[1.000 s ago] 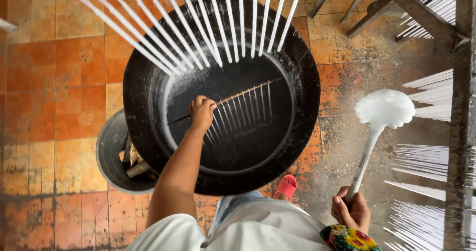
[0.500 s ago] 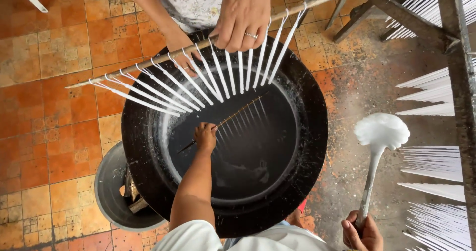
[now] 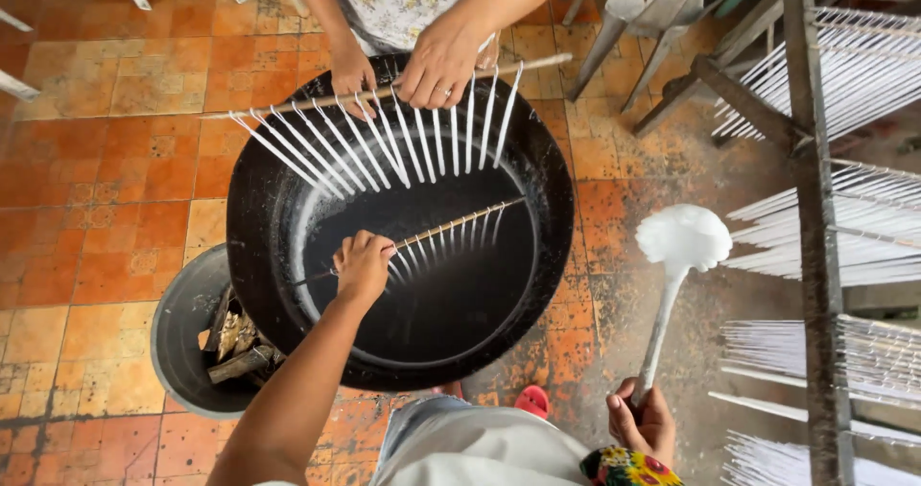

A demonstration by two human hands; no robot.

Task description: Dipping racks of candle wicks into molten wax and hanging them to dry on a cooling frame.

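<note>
Two hands of the wearer are in use. Left hand (image 3: 364,263) is closed around a thin wooden stick (image 3: 422,237) strung with a row of slim white candles (image 3: 451,239), held low inside a large black pan (image 3: 269,189) over its dark liquid, the candles pointing toward the near side. Right hand (image 3: 643,419) is closed around the handle of a white-coated ladle (image 3: 679,239), whose bowl stands up over the floor to the right of the pan, clear of its rim.

At the far rim, another person's two hands (image 3: 436,64) grip a second stick (image 3: 288,110) carrying longer white candles (image 3: 384,145) fanned over the pan.

Left of the pan, partly under it, sits a grey bucket (image 3: 182,328) with pieces of wood. Floor is worn orange tile (image 3: 106,179), stained grey on the right. A wooden rack (image 3: 811,208) on the right carries further rows of white candles. One red sandal (image 3: 531,400) shows near the pan's near edge.
</note>
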